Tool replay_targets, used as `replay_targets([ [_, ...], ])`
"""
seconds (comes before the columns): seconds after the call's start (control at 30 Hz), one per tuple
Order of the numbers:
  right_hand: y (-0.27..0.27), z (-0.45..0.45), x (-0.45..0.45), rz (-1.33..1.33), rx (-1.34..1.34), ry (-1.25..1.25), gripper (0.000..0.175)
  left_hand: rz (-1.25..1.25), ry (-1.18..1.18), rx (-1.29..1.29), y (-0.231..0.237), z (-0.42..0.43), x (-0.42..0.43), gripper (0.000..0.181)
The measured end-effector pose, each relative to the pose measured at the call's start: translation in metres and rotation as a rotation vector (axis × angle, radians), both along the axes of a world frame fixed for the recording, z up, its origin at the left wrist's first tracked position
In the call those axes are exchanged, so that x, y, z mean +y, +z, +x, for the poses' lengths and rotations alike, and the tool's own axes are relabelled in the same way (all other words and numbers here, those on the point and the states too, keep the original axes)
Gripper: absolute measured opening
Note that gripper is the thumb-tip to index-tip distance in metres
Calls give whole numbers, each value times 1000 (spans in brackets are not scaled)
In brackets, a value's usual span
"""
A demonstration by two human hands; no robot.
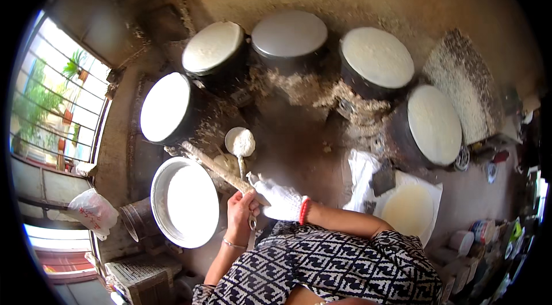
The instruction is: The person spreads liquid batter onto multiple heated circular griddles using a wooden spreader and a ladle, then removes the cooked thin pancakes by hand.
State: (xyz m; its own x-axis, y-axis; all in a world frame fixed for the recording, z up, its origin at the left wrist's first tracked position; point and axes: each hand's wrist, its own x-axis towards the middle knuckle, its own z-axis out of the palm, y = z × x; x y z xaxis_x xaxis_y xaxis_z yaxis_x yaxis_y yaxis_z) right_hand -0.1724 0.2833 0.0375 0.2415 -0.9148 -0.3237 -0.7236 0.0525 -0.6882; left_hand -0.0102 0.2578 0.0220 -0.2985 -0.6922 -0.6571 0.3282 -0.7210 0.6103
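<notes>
My bare left hand grips a batter-crusted stick near its lower end, with the thumb on top. A long-handled ladle holds pale, thick batter; its handle runs down under the stick, and a metal ring end shows beside my left fingers. My right hand, in a white knitted glove, touches the stick's lower end; its grip is partly hidden. Left of my hands stands a large round metal basin, its inside glaring white. Beyond is an arc of round griddles, such as the pale-coated one and a bare grey one.
More pale-coated griddles curve to the right, with crusted scraps around their bases. A round pale sheet lies on white cloth at the right. A plastic bag hangs by the barred window; a box stands lower left.
</notes>
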Motion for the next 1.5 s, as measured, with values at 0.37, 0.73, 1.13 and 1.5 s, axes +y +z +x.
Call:
replay_targets([
  [0.37, -79, -121, -221, -507, 49, -686, 21, 176, 53, 328, -59, 90, -85, 21],
  [0.73, -70, -312, -419, 172, -544, -1039, 4, 419, 436, 503, -13, 68, -113, 27],
  [1.13, -117, -314, -375, 414, -911, -742, 10, 362, 765, 606, 19, 87, -61, 32],
  [1.5, -181, 0, -181, -503, -476, -54, 12, 86, 686, -146, -68, 231, 43, 25],
])
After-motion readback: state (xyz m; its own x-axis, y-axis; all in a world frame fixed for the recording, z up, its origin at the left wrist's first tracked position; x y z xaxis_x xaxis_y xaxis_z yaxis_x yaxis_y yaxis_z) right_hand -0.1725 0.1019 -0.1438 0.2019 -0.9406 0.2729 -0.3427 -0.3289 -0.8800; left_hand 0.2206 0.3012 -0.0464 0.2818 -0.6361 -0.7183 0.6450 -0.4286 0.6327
